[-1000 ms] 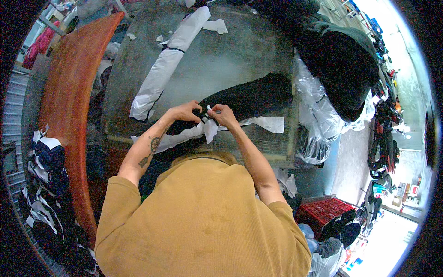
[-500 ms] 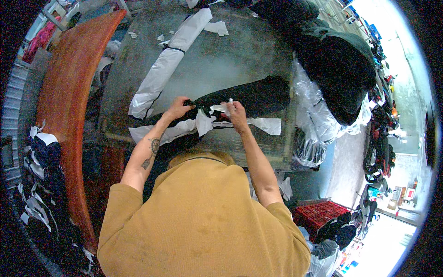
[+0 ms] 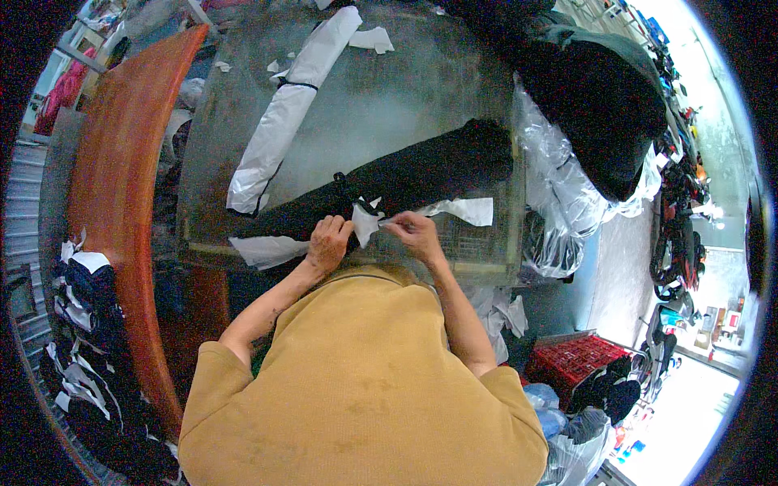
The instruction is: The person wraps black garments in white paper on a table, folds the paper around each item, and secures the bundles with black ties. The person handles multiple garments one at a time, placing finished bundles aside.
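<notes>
A long black fabric roll (image 3: pixel 421 166) lies slanting across the table in front of me, with a dark tie around its middle. My left hand (image 3: pixel 328 245) is closed at the roll's near side, fingers together; what they grip is hidden. Beneath that hand runs a strip of white paper (image 3: pixel 271 250). My right hand (image 3: pixel 416 235) pinches a torn white paper piece (image 3: pixel 367 223) at its edge, beside the tie. Another white paper strip (image 3: pixel 470 211) lies beyond my right hand, to the right.
A white wrapped roll (image 3: pixel 296 105) with black ties lies farther off on the grey table (image 3: pixel 389 105), near paper scraps (image 3: pixel 373 39). Black fabric (image 3: pixel 596 113) and clear plastic (image 3: pixel 555 178) crowd the right side. An orange-brown board (image 3: pixel 121 178) stands left; a red crate (image 3: pixel 575 368) sits low right.
My left hand has let go of the dark tie and come down nearer to me. My right hand has moved lower too. The black roll's middle is now more exposed.
</notes>
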`<state>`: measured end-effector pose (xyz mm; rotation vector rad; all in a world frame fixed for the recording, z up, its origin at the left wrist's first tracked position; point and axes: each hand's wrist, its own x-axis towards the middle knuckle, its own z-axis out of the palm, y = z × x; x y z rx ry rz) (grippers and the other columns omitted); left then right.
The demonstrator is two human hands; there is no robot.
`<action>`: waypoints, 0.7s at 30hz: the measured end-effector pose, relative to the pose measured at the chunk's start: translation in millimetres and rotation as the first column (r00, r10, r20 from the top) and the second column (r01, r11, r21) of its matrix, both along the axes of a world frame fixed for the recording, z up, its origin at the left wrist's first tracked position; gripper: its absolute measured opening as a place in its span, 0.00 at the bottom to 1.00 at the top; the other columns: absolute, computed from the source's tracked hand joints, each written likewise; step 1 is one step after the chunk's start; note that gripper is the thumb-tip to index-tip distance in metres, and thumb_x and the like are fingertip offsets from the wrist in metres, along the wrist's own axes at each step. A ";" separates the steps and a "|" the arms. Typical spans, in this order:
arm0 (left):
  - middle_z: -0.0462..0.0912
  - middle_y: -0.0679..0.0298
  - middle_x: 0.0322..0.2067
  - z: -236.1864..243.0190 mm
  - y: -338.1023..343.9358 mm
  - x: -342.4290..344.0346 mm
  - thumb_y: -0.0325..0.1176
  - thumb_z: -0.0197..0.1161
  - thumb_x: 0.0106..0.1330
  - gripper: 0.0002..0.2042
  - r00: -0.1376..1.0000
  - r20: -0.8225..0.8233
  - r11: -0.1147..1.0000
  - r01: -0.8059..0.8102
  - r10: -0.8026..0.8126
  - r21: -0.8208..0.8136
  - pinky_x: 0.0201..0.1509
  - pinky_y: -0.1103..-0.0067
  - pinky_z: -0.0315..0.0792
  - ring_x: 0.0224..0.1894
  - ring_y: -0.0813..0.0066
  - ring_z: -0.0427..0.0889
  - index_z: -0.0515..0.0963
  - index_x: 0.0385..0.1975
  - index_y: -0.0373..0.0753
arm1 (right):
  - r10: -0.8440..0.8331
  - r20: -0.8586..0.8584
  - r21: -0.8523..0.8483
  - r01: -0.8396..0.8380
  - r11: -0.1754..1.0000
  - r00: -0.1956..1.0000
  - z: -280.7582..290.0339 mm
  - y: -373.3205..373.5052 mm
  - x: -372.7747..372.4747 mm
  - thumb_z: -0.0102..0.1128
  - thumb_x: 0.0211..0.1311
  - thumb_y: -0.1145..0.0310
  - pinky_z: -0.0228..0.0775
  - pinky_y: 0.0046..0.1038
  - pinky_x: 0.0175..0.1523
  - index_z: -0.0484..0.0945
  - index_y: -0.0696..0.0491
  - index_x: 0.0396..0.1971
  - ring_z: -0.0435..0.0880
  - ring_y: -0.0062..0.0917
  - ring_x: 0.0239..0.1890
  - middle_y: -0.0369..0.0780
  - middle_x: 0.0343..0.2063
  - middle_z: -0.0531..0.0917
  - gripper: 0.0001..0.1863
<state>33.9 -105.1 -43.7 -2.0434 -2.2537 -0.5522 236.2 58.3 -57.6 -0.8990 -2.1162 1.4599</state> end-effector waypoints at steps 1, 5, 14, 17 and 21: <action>0.76 0.60 0.33 -3.3 0.1 4.8 0.30 0.63 0.60 0.08 0.999 0.024 0.999 -0.020 0.021 -0.032 0.42 0.68 0.75 0.39 0.61 0.80 0.77 0.38 0.41 | 0.040 0.049 0.042 -0.042 0.998 0.998 10.5 -7.2 -15.3 0.73 0.60 0.59 0.74 0.28 0.34 0.84 0.56 0.39 0.81 0.22 0.27 0.38 0.28 0.86 0.16; 0.78 0.59 0.31 3.9 7.3 4.9 0.28 0.59 0.63 0.03 0.993 0.081 0.987 -0.072 0.084 -0.140 0.33 0.68 0.79 0.33 0.60 0.84 0.76 0.35 0.39 | -0.036 0.320 0.320 -0.072 0.945 0.947 7.3 -15.9 -61.1 0.77 0.53 0.53 0.77 0.35 0.37 0.84 0.54 0.39 0.86 0.38 0.30 0.46 0.28 0.86 0.22; 0.84 0.53 0.31 -6.6 7.8 11.6 0.36 0.64 0.66 0.08 0.953 0.195 0.945 -0.173 0.232 -0.276 0.31 0.63 0.81 0.30 0.51 0.86 0.74 0.33 0.38 | 0.074 0.219 -0.260 -0.015 0.965 0.973 27.8 75.8 -76.1 0.72 0.58 0.61 0.74 0.25 0.26 0.83 0.55 0.37 0.82 0.20 0.25 0.38 0.29 0.85 0.14; 0.85 0.52 0.32 -5.5 15.3 19.0 0.42 0.68 0.63 0.14 0.924 0.241 0.935 -0.228 0.296 -0.271 0.35 0.61 0.80 0.33 0.51 0.86 0.76 0.34 0.38 | -0.309 -0.156 -0.712 0.110 0.694 0.938 38.5 73.3 -94.7 0.71 0.64 0.60 0.69 0.21 0.27 0.82 0.56 0.42 0.75 0.14 0.25 0.32 0.30 0.81 0.16; 0.86 0.52 0.31 -19.3 29.3 -0.9 0.45 0.71 0.60 0.16 0.827 0.431 0.931 -0.291 0.361 -0.222 0.39 0.60 0.78 0.35 0.51 0.86 0.81 0.33 0.38 | -0.526 -0.171 -0.133 0.509 0.850 0.833 26.1 47.8 -85.7 0.71 0.63 0.64 0.69 0.25 0.33 0.82 0.58 0.43 0.77 0.19 0.30 0.34 0.31 0.82 0.15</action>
